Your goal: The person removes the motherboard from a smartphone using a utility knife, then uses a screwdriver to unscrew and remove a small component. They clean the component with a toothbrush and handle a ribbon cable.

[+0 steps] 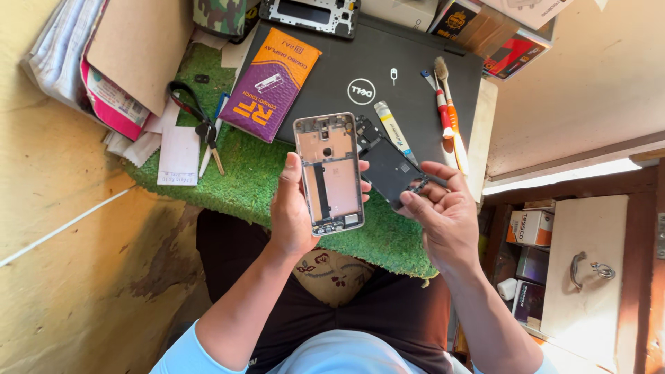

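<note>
A: What is seen at twelve o'clock from the hands?

B: A closed dark laptop (388, 76) is laid on a green turf mat (242, 173), and a purple and orange packet (271, 82) is rested on its ten o'clock corner.

A: And what is held?

B: An opened phone frame (329, 173), bare of its cover, is gripped upright by the left hand (294, 208), thumb along one edge, fingers curled behind. Just at three o'clock from it, a black inner cover (388, 166) is pinched by the right hand (443, 215) between thumb and fingertips.

A: Anything smaller?

B: A brush with a red and orange handle (447, 111) is lain at one o'clock, scissors (208, 142) at nine o'clock.
</note>
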